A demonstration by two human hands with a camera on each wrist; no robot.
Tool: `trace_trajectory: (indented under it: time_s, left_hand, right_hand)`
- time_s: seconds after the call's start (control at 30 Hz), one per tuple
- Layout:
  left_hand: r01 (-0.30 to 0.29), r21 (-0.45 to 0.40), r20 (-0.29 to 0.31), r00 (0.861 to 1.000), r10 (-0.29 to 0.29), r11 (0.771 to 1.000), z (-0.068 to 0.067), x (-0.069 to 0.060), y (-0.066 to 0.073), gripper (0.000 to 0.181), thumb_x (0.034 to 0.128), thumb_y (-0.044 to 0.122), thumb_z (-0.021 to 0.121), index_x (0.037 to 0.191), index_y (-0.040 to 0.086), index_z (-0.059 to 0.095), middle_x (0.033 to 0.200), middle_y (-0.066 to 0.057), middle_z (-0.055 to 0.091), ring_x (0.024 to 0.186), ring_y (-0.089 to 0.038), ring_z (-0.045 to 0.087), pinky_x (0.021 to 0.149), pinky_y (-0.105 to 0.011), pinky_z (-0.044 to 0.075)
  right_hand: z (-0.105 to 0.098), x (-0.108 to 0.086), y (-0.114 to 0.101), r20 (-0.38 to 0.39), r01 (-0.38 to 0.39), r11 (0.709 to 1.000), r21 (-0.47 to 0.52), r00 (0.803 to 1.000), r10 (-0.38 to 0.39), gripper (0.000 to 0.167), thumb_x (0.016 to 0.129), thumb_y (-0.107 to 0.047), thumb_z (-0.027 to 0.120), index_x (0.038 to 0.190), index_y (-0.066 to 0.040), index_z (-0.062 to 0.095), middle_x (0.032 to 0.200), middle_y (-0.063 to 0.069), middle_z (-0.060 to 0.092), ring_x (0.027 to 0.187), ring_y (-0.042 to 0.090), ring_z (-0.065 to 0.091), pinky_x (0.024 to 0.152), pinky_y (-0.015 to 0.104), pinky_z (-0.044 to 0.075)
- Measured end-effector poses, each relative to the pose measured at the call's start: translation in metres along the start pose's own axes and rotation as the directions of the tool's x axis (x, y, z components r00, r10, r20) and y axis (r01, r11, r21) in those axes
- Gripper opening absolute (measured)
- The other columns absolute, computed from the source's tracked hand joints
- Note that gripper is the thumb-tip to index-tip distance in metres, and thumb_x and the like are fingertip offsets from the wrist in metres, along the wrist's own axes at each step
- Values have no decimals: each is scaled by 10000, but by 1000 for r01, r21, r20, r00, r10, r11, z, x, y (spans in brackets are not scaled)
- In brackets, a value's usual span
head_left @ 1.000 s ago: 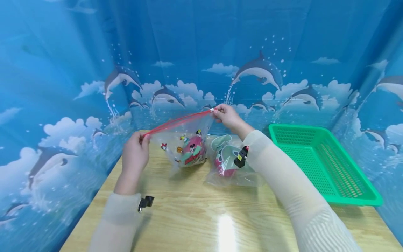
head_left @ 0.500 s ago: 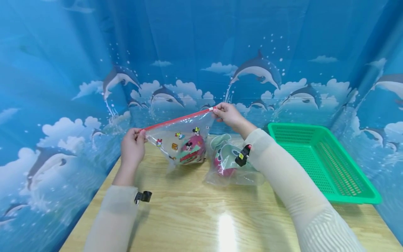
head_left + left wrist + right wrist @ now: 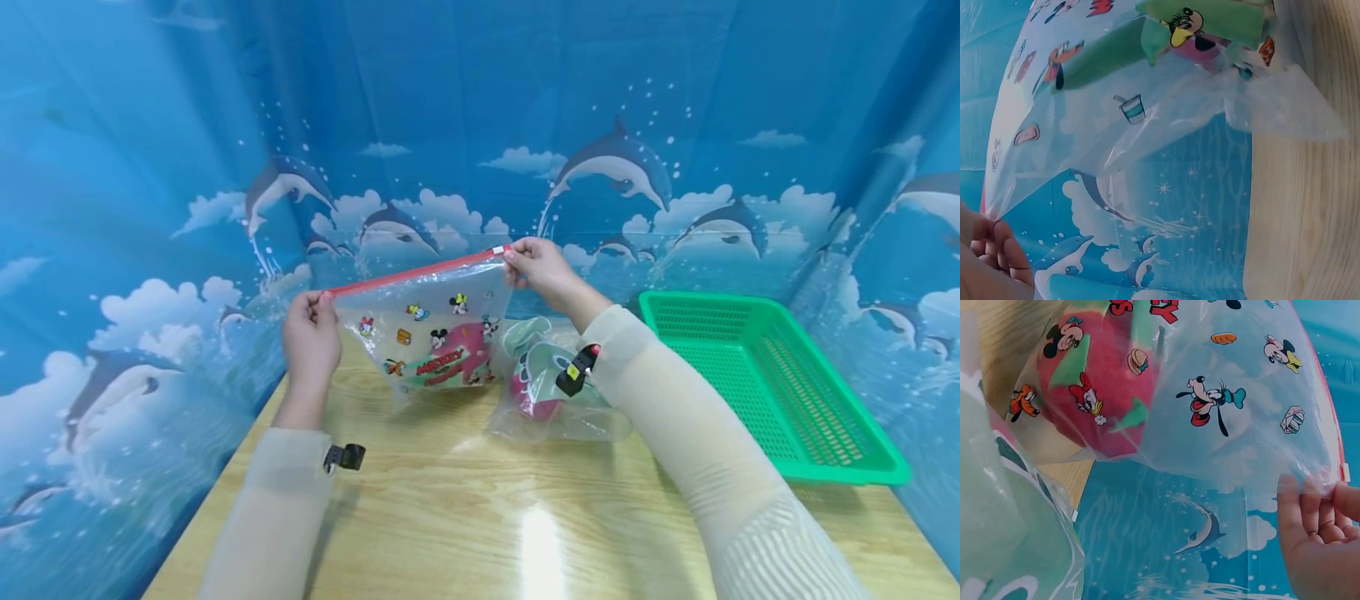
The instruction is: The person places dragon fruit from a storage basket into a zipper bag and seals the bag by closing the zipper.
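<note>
A clear zip bag [image 3: 420, 312] printed with cartoon figures hangs stretched between both hands, its red zip edge running slanted, higher on the right. My left hand [image 3: 311, 342] pinches the left end of that edge. At the other end, beside the white slider [image 3: 498, 250], my right hand [image 3: 546, 271] pinches the top corner. Inside the bag lies a pink and green item [image 3: 1094, 381]; its kind is blurred by the film. Just right of it, a second clear bag [image 3: 525, 425] holding a pale green and pink thing rests on the table, partly behind my right wrist.
A green plastic basket [image 3: 847, 400] with perforated walls stands at the right of the wooden table [image 3: 442, 500]. A blue dolphin-print curtain [image 3: 465, 100] hangs behind the table and along both sides. Each sleeve carries a small black camera mount [image 3: 345, 457].
The red edge has gone from sagging with a gap to straight and taut. My left hand has moved slightly up and left, spreading the bag flatter; my right hand has risen a little.
</note>
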State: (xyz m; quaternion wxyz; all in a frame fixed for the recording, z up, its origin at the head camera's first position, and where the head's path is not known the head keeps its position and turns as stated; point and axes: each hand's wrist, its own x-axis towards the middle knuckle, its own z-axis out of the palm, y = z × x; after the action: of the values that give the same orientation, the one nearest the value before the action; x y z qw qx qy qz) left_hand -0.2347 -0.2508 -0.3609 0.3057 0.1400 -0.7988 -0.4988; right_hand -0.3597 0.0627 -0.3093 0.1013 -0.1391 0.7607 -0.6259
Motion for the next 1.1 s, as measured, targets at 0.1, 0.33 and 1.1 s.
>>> trace_trajectory:
  time_s: [0.1,0.33,1.1]
  left_hand:
    - [-12,-50,-33,999,11,999,1,3,3,392,1069,338,449,1163,-19,582,895,-33,548,775,-114,474,677,-265,406]
    - [-27,-133,-81,997,16,991,2,7,13,356,1056,321,496,1149,-7,596,866,33,527,792,-82,484,712,-239,413]
    - [115,-221,7,993,-116,969,5,4,-5,195,1056,308,504,1023,130,579,943,6,555,862,-112,529,769,-266,475]
  right_hand:
    - [1,-1,-2,-7,4,1000,28,1000,-4,255,1066,-205,469,1151,20,550,971,106,613,843,200,604,837,375,565]
    - [2,-4,-3,-33,11,996,89,999,-8,238,1067,-197,462,1151,4,557,976,94,605,822,173,593,818,347,573]
    - [8,-9,11,-15,69,997,38,998,-68,166,1051,-158,512,1099,-16,582,987,97,644,918,206,636,922,408,550]
